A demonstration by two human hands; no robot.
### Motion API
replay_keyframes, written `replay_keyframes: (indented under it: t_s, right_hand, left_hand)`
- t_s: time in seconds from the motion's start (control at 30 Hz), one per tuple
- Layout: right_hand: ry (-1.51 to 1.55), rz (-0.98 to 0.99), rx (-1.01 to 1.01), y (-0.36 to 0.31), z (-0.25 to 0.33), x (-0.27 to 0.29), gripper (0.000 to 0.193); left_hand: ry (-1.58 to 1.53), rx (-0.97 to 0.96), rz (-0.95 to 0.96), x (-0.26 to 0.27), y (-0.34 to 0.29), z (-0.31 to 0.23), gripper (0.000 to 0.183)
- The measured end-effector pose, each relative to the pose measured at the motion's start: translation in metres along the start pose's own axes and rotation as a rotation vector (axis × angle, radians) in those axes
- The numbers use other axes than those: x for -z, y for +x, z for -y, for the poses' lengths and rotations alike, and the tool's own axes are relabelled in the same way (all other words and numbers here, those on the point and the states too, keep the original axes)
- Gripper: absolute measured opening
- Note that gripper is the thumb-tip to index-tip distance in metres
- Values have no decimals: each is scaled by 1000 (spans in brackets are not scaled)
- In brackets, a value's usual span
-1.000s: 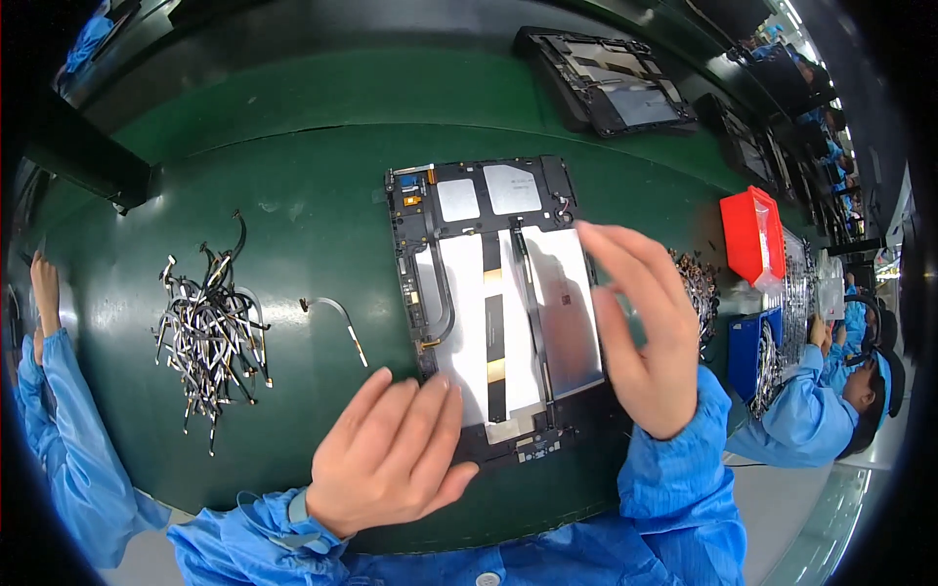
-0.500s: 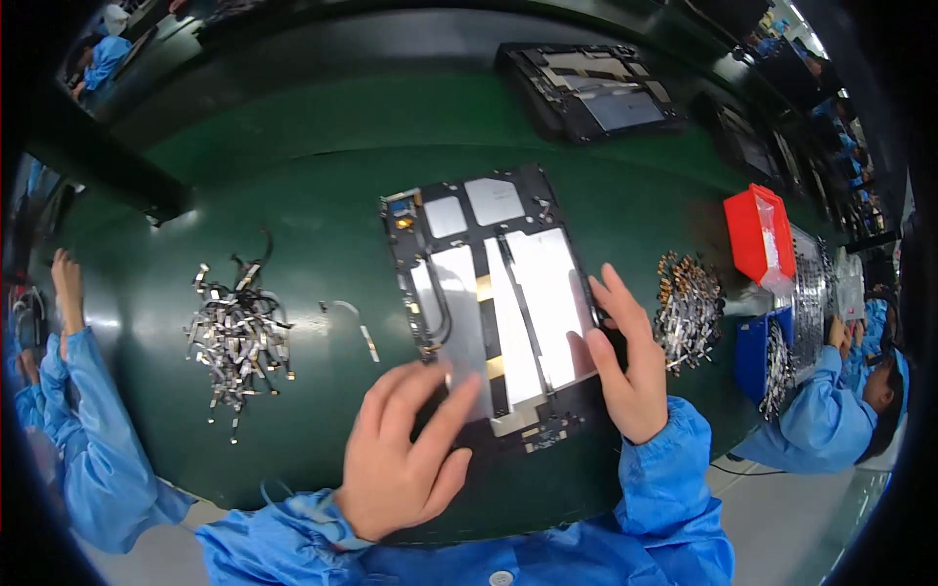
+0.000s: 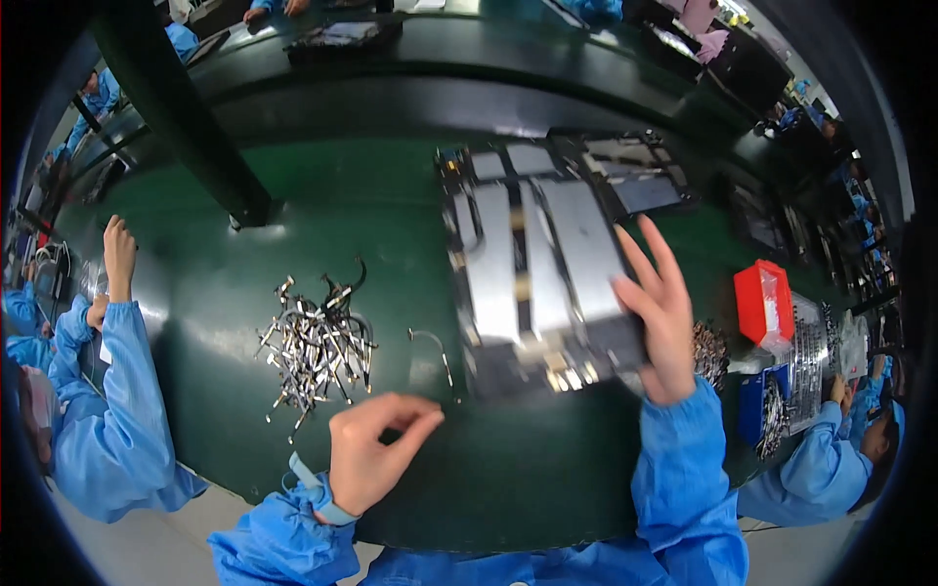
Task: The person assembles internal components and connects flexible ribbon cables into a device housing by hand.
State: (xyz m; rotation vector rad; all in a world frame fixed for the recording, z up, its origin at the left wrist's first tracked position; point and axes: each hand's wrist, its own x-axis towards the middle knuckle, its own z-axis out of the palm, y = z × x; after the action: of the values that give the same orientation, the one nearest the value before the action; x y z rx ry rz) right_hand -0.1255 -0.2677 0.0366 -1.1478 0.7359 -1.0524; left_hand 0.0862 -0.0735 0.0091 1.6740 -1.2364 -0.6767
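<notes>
My right hand (image 3: 667, 332) grips the right edge of an opened tablet (image 3: 596, 239), whose silver battery plates and dark circuit parts face up. The tablet is blurred and appears raised off the table, its far end overlapping another device. Left of its near corner, my left hand (image 3: 371, 454) is closed, thumb and forefinger pinched together. Anything between those fingertips is too small to make out. One thin flex cable (image 3: 445, 356) lies on the green table (image 3: 508, 469) just beyond the left fingertips. Farther left sits a tangled pile of small flex cables (image 3: 318, 342).
A second opened tablet (image 3: 650, 193) lies behind mine. On the right are a red bin (image 3: 760, 305), a blue bin (image 3: 750, 405) and a heap of small parts (image 3: 710, 354). A dark post (image 3: 186, 127) stands back left. Co-workers in blue sleeves (image 3: 137, 381) sit on both sides.
My right hand has moved the tablet away and to the right, toward the second one. My left hand has come off the tablet, drawn back left and closed into a pinch. The view has shifted.
</notes>
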Motion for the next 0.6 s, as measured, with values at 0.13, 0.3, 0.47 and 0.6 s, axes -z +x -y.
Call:
replay_keyframes:
  t_s: [0.13, 0.3, 0.47, 0.6]
  right_hand:
    - [-124, -112, 150, 119, -57, -47, 63]
    - [-334, -223, 318, 221, -113, -51, 59]
    - [-766, -73, 304, 189, -75, -58, 46]
    - [-432, 388, 280, 80, -7, -73, 31]
  left_hand:
    - [328, -294, 159, -3, -8, 5, 10]
    - [696, -448, -177, -8, 24, 14, 10]
    - [853, -419, -280, -9, 42, 17, 21]
    - [851, -431, -260, -12, 52, 32, 21]
